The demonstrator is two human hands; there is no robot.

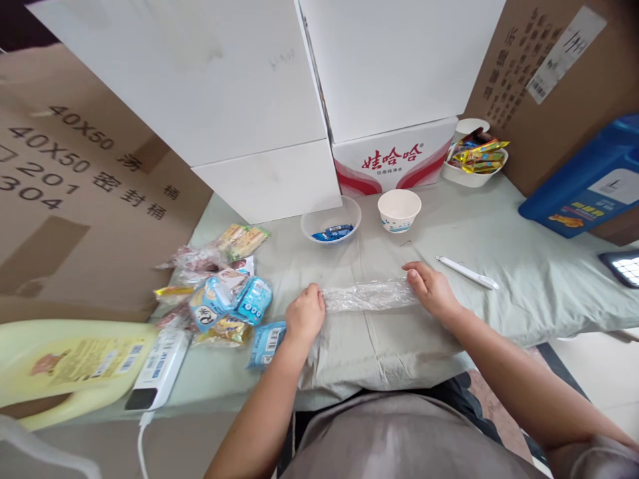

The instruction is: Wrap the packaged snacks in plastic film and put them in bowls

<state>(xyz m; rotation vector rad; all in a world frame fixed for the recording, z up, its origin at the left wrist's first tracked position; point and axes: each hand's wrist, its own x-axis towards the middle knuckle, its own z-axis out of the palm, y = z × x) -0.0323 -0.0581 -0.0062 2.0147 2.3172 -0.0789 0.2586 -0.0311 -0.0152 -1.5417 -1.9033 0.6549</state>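
Observation:
A strip of crumpled clear plastic film [367,297] stretches sideways between my two hands, just over the cloth. My left hand [305,311] is closed on its left end. At the other end, my right hand [430,287] pinches the film between thumb and fingers. Beyond the film stand a translucent bowl [331,229] with blue packets [334,232] in it and a white paper cup [399,211]. A white capped pen-like stick [467,272] lies right of my right hand. Close to my left forearm is a blue snack packet [266,344].
Several wrapped snacks [219,299] are heaped on the left, beside a white power bank [158,367] with a cable and a yellow jug [74,362]. White boxes [269,179] stand at the back. On the right are a snack-filled tray [472,174], a blue jug [589,176] and a phone [623,266].

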